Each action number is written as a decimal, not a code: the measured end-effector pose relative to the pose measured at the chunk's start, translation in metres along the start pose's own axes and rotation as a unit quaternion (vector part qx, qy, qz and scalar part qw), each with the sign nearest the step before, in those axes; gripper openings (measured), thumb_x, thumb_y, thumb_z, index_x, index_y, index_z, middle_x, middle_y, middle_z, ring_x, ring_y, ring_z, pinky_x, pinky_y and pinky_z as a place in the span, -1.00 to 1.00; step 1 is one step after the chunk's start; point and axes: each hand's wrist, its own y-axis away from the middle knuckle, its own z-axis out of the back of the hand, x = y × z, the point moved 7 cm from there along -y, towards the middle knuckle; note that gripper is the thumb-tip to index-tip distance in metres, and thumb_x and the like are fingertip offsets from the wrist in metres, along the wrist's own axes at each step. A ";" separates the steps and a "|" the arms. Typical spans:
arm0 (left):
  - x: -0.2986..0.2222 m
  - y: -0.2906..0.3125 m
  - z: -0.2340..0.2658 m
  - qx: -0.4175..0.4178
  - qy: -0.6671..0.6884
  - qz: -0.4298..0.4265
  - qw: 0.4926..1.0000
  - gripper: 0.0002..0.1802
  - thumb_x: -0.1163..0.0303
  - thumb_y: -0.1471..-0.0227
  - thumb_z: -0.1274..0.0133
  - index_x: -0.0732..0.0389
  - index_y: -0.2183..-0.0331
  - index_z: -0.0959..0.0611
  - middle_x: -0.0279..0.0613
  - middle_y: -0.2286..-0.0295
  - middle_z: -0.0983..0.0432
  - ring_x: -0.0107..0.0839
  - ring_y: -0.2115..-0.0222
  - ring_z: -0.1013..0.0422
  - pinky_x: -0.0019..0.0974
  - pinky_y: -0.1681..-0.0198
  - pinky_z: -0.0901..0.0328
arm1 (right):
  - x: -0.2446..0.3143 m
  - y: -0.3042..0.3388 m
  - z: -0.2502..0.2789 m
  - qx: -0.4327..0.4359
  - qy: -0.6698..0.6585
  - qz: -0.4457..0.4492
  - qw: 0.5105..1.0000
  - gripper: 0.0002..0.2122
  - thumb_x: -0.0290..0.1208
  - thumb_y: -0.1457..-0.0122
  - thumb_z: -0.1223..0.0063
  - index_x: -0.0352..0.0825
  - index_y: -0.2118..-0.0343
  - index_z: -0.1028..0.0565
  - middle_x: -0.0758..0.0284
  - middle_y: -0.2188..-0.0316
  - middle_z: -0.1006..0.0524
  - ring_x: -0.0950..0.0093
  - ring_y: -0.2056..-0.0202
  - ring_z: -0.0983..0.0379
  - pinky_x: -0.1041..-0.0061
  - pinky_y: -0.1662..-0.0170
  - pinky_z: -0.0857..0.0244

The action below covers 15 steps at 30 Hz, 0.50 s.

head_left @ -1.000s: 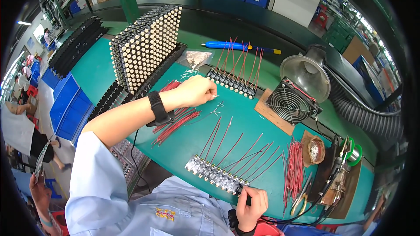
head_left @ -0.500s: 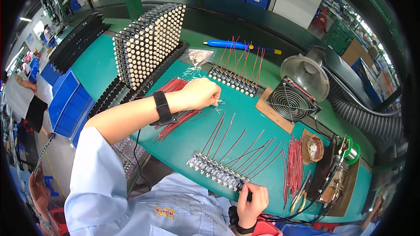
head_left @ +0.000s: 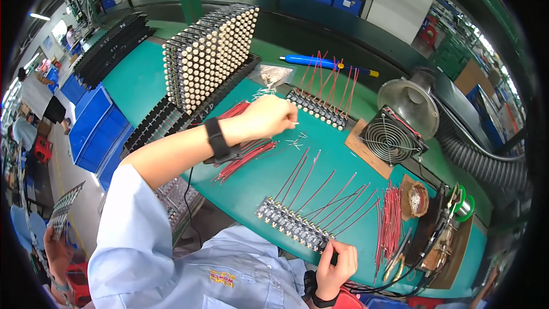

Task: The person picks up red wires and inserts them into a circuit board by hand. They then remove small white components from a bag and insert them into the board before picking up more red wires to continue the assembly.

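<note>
My left hand (head_left: 267, 118) is closed in a pinch above the green mat, with the tip of a small white stick-like piece (head_left: 295, 123) showing at its fingertips. Several similar thin pieces (head_left: 296, 142) lie scattered just below it, and more lie behind it beside a clear plastic bag (head_left: 273, 74). Under my left wrist is a bundle of red wires (head_left: 246, 160), partly hidden. My right hand (head_left: 336, 266) pinches the right end of a strip of small circuit boards (head_left: 291, 223) near the front edge. Several dark red wires (head_left: 320, 189) stick out from its far side.
A second wired strip (head_left: 317, 109) lies farther back. A tall stack of boards (head_left: 214, 57) stands at the left. At right are a fan (head_left: 390, 137), a metal exhaust hood (head_left: 409, 106), red wires (head_left: 390, 223), a solder spool (head_left: 464, 207) and pliers (head_left: 394, 266).
My left hand has lifted slightly off the scattered white pieces, a small one now in its fingertips. The whole view has shifted a little; my right hand stays at the strip's end.
</note>
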 end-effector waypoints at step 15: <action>-0.035 0.080 0.048 0.047 0.372 0.093 0.922 -0.85 0.43 -0.05 -0.13 0.34 0.39 -0.60 -0.32 0.43 -0.54 -0.63 0.38 -0.41 -0.48 0.28 -0.31 | -0.002 0.007 0.003 0.007 0.014 -0.037 0.999 -0.87 -0.65 0.05 -0.13 -0.40 0.39 -0.48 0.25 0.53 -0.49 0.31 0.51 -0.38 0.38 0.37 -0.24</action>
